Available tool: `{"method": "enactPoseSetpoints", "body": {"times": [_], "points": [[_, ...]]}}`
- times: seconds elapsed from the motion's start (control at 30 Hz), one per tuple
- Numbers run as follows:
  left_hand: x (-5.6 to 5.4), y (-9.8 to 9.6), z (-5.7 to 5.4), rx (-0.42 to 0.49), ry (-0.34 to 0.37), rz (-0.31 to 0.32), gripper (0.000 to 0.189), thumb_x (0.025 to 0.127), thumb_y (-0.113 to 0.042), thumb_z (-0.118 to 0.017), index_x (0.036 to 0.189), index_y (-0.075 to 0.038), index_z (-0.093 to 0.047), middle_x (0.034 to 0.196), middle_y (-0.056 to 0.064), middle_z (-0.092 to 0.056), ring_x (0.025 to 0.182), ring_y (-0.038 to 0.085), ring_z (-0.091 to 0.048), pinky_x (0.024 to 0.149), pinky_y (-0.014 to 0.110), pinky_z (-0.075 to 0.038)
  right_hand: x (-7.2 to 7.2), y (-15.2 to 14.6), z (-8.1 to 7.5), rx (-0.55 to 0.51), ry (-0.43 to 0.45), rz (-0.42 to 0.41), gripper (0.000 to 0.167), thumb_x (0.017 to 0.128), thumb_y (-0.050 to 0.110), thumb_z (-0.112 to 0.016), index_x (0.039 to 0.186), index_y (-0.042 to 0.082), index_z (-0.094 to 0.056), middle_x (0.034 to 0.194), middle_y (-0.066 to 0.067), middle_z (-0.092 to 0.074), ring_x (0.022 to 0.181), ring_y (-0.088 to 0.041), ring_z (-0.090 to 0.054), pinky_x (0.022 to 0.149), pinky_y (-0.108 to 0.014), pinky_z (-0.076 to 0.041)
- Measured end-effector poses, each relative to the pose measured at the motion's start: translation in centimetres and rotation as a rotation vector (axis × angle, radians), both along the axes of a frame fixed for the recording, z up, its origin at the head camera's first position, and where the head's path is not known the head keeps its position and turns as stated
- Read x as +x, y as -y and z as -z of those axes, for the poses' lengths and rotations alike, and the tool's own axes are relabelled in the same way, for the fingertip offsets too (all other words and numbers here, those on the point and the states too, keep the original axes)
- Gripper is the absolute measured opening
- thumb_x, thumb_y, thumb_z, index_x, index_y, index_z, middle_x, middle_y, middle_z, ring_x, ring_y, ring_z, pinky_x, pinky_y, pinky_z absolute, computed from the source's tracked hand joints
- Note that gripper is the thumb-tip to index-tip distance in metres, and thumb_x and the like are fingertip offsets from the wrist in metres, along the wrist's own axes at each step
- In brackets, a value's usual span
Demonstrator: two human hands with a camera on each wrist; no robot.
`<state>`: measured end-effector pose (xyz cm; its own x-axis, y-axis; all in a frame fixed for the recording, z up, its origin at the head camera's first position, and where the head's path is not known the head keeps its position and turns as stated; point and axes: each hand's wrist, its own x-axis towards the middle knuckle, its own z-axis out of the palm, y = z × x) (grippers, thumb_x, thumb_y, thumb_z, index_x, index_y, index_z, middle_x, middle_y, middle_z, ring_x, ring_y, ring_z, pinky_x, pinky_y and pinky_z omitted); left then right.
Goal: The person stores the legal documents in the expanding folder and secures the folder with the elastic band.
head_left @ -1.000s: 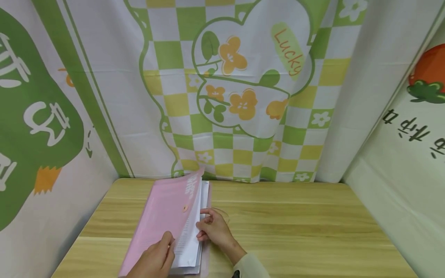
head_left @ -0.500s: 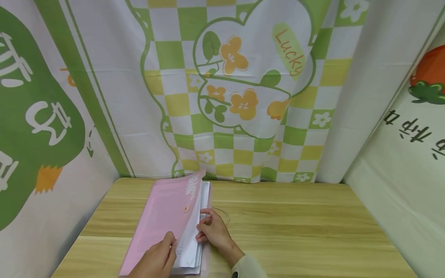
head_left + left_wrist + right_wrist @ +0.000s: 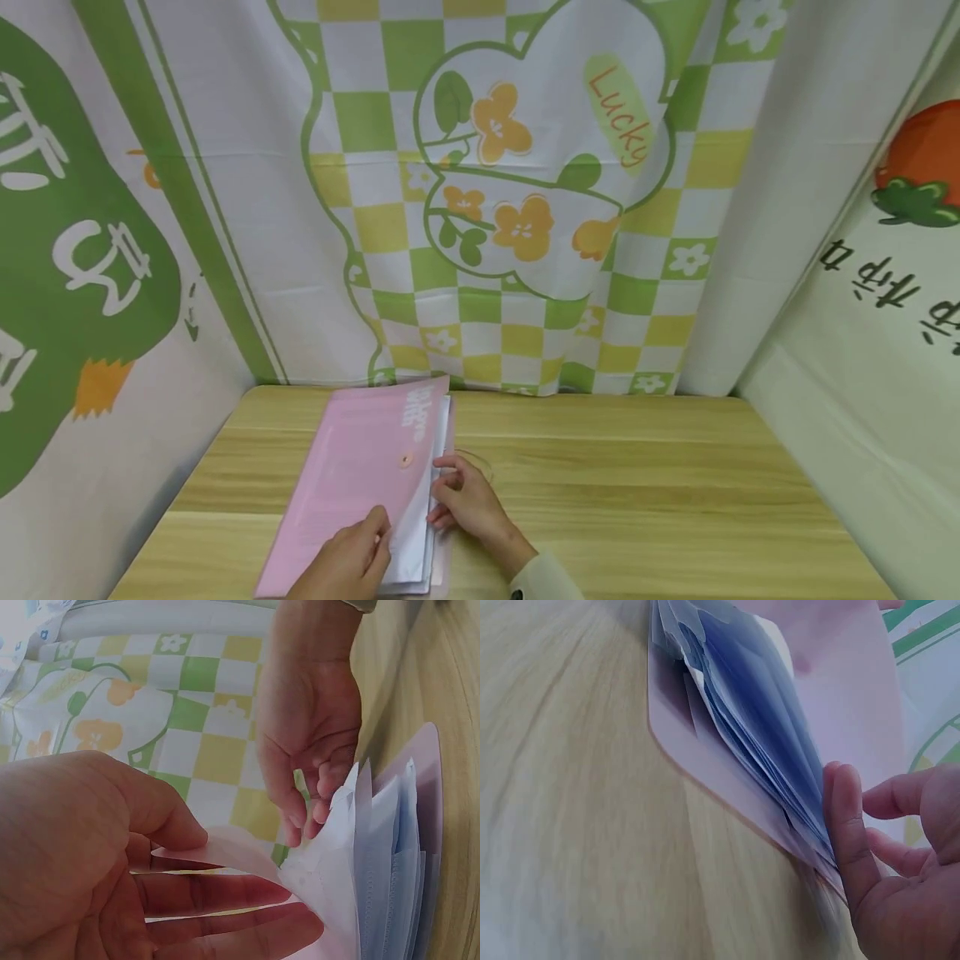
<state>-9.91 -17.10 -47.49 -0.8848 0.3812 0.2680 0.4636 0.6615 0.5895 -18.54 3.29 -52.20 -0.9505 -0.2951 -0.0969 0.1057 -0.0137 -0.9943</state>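
A pink translucent folder (image 3: 352, 467) with white lettering and a round button on its cover lies at the left of the table. White sheets in clear sleeves (image 3: 414, 542) fill it; their loose edges face right. My left hand (image 3: 348, 550) pinches the free edge of the cover between thumb and index finger, holding it partly raised. The other fingers extend below it in the left wrist view. Against the sleeve edges rests my right hand (image 3: 472, 504), its fingers loosely bent. In the right wrist view its fingers (image 3: 847, 817) touch the stacked sleeves (image 3: 757, 705), above the pink back cover (image 3: 667, 712).
A thin string (image 3: 480, 458) loops out on the table past the folder's right edge. The wooden table (image 3: 637, 492) extends to the right. Printed curtains (image 3: 525, 250) hang behind it and along both sides.
The pink cover has come down and rightward over the sheets, covering more of them. My left hand moved right with it. The right hand shifted slightly right, its fingers a bit looser.
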Motion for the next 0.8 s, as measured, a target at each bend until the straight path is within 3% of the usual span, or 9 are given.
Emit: {"method": "enactPoseSetpoints", "body": {"times": [0.27, 0.4, 0.8], "points": [[-0.3, -0.5, 0.1, -0.043, 0.148, 0.051, 0.006, 0.098, -0.013, -0.065, 0.096, -0.014, -0.059, 0.074, -0.015, -0.050, 0.063, -0.001, -0.046, 0.055, 0.025, -0.043, 0.0, -1.5, 0.1, 0.037, -0.047, 0.010, 0.038, 0.097, 0.001, -0.062, 0.134, -0.002, -0.055, 0.100, -0.015, -0.062, 0.063, -0.017, -0.065, 0.052, -0.030, -0.055], [-0.6, -0.8, 0.1, -0.068, 0.150, 0.079, 0.007, 0.100, -0.019, -0.067, 0.095, -0.016, -0.063, 0.073, -0.016, -0.050, 0.063, 0.000, -0.046, 0.055, 0.026, -0.042, 0.2, -2.4, -0.1, 0.050, -0.051, 0.019, 0.038, 0.098, 0.003, -0.063, 0.135, -0.002, -0.055, 0.100, -0.014, -0.062, 0.065, -0.017, -0.063, 0.051, -0.027, -0.052], [-1.0, -1.5, 0.1, -0.232, 0.140, 0.038, 0.030, 0.089, -0.046, -0.076, 0.095, -0.019, -0.066, 0.082, -0.010, -0.061, 0.071, 0.006, -0.051, 0.061, 0.035, -0.045, -0.1, -5.7, -0.4, 0.164, -0.098, 0.044, 0.041, 0.095, 0.007, -0.063, 0.135, -0.001, -0.057, 0.104, -0.012, -0.062, 0.076, -0.021, -0.063, 0.058, -0.029, -0.051]]}}
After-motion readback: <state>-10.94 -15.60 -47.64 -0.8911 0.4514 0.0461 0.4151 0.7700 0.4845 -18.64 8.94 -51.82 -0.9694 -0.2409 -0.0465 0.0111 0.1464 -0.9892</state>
